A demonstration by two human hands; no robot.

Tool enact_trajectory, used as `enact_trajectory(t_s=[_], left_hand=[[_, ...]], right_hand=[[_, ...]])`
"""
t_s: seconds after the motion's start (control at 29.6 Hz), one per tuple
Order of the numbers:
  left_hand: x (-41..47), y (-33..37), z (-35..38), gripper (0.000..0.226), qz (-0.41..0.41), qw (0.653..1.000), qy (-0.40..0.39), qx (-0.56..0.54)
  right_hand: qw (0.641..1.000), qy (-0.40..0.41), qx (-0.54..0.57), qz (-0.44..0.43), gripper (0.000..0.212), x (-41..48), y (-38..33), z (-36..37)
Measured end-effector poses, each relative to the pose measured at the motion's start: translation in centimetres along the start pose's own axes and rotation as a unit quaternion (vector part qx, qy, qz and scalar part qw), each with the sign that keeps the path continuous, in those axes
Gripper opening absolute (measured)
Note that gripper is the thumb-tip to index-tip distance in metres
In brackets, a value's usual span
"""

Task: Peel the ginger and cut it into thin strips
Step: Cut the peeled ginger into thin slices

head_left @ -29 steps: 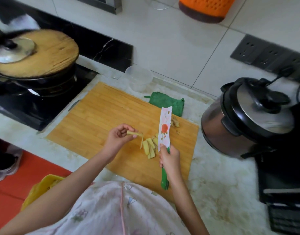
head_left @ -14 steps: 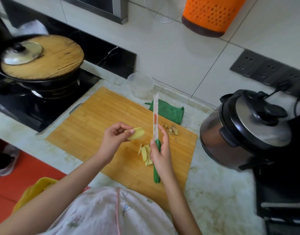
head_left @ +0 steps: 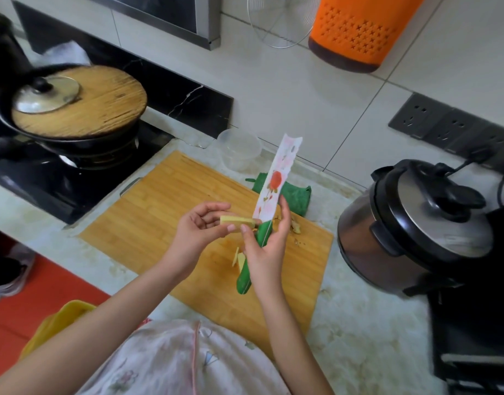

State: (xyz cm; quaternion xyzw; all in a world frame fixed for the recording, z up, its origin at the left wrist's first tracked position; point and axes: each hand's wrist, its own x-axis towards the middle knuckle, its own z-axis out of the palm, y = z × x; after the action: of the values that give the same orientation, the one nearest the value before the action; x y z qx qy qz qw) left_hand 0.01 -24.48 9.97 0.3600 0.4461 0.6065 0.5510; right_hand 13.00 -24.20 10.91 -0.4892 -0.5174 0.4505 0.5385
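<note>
Over at the left end of the bench (head_left: 359, 323) a covered pan (head_left: 80, 109) sits on the stove, well apart from the work. Next comes the cutting board (head_left: 159, 215), and above its middle both hands are raised off the wood. The left hand (head_left: 201, 228) pinches the ginger (head_left: 236, 220), a pale flat-sided piece, between thumb and curled fingers. Its long axis lies close to level and runs left to right, and its free end points at the heel of the knife (head_left: 275, 186), touching or nearly touching the other thumb. The right hand (head_left: 269, 249) holds the knife by its green handle, thumb across the front and fingers stretched up behind the base of the blade, a rather loose hold to my eye. The blade stands up and away, tilted a little right. A few cut slices (head_left: 239, 258) lie on the board under the handle. Peel scraps (head_left: 295, 228) lie just right of the hands, before the green cloth (head_left: 298, 198) and the rice cooker (head_left: 416, 223). Trouble could come from that slack hold: the knife could turn or slip with the blade so near both thumbs. Trimming in mid-air would risk a nick, and the small piece could drop from the pinch.
</note>
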Motion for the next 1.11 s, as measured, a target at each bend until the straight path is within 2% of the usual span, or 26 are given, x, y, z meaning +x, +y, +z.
enact_trajectory(t_s=[0.1, 0.24, 0.41, 0.51, 0.61, 0.68, 0.74, 0.84, 0.95, 1.11], left_hand=[[-0.2, -0.5, 0.0, 0.042, -0.010, 1.000, 0.010, -0.027], [-0.6, -0.9, 0.4, 0.013, -0.054, 0.996, 0.064, -0.043], [-0.1, -2.5, -1.0, 0.012, -0.064, 0.990, 0.102, 0.080], [0.9, -4.5, -2.8, 0.007, -0.112, 0.974, 0.103, 0.169], [1.8, -7.3, -4.8, 0.015, -0.168, 0.946, 0.077, 0.265], [1.8, -9.0, -5.9, 0.025, -0.172, 0.931, 0.074, 0.312], [1.5, -10.1, -6.6, 0.023, -0.160, 0.927, 0.089, 0.328], [1.0, -11.0, -7.2, 0.023, -0.134, 0.933, 0.105, 0.316], [0.8, -11.5, -7.4, 0.023, -0.126, 0.937, 0.126, 0.302], [0.7, -11.3, -6.9, 0.020, -0.157, 0.944, 0.170, 0.233]], right_hand=[[0.999, 0.023, 0.014, 0.020, 0.074, 0.0, 0.4, 0.3], [0.999, -0.004, 0.020, 0.045, 0.070, 0.0, 2.1, -0.2], [0.994, -0.050, -0.008, 0.093, 0.053, -0.9, 4.1, -1.3], [0.986, -0.098, -0.065, 0.116, 0.043, -1.4, 4.8, -2.0], [0.967, -0.154, -0.134, 0.151, 0.035, -1.0, 5.4, -2.6], [0.949, -0.186, -0.180, 0.179, 0.031, -0.9, 5.8, -2.9], [0.935, -0.211, -0.206, 0.195, 0.027, -1.6, 6.4, -3.2], [0.914, -0.229, -0.290, 0.169, 0.029, -3.7, 7.1, -3.4], [0.875, -0.265, -0.385, 0.127, 0.038, -5.1, 7.3, -3.5], [0.835, -0.309, -0.447, 0.086, 0.045, -5.8, 6.3, -3.1]])
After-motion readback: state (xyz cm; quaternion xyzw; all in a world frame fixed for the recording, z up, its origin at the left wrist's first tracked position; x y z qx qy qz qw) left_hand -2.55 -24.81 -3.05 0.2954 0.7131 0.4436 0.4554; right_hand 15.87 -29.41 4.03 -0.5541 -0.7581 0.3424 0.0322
